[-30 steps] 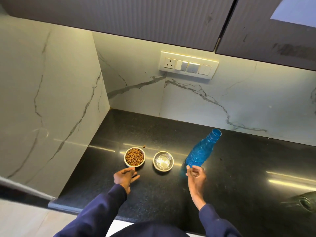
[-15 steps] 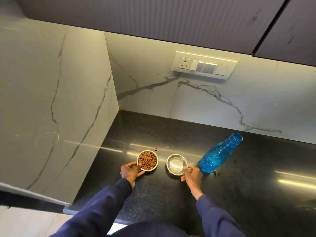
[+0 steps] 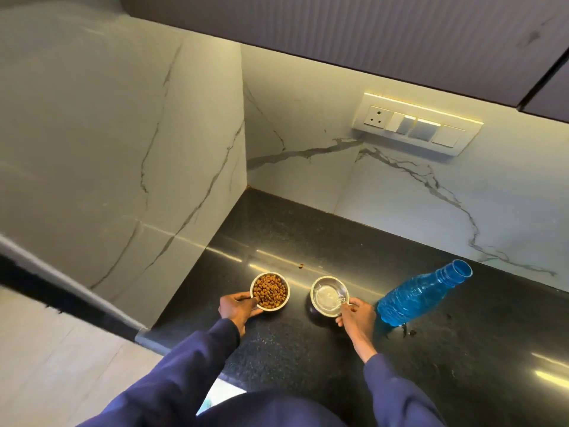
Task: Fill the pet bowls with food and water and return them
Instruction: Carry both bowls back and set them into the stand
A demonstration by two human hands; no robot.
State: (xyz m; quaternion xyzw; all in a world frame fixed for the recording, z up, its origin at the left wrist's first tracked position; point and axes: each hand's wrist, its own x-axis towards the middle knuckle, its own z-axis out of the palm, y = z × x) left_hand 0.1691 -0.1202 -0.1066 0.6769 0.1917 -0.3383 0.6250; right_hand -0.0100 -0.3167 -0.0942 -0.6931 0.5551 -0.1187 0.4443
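Head view, lower centre: kibble bowl (image 3: 270,291) and water bowl (image 3: 329,296), both filled, are pinched by left hand (image 3: 238,309) and right hand (image 3: 357,314); returning is left.

Two arms in view, both in long sleeves of dark navy-blue cloth. Left sleeve (image 3: 172,377): loose fit, soft folds along the forearm, plain cuff ending at the wrist. Right sleeve (image 3: 397,396): same cloth and colour, plain cuff a little above the wrist, so a stretch of bare forearm shows. Left hand (image 3: 235,309) and right hand (image 3: 358,312) bare. Torso at bottom edge in the same dark navy garment (image 3: 271,409). Cloth plain throughout.
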